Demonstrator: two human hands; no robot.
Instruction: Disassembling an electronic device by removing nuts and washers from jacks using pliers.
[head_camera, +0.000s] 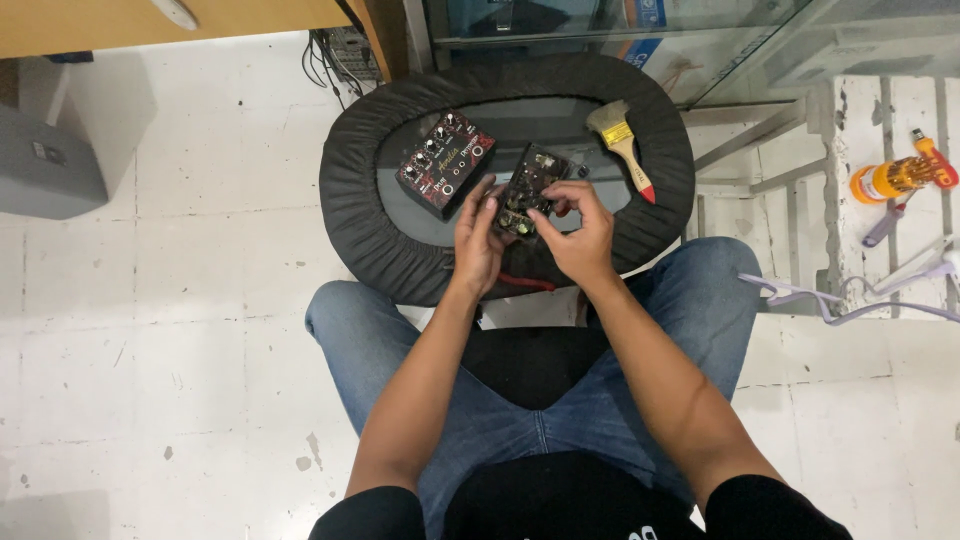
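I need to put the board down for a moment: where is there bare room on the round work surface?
Bare patches: the far middle between the red knobbed panel and the paintbrush, and the left edge beside the panel. The near middle is crowded: left hand and right hand hold the circuit board there.

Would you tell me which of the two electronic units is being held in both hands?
The bare circuit board, exposed components showing; the red-faced unit with knobs lies untouched beside it.
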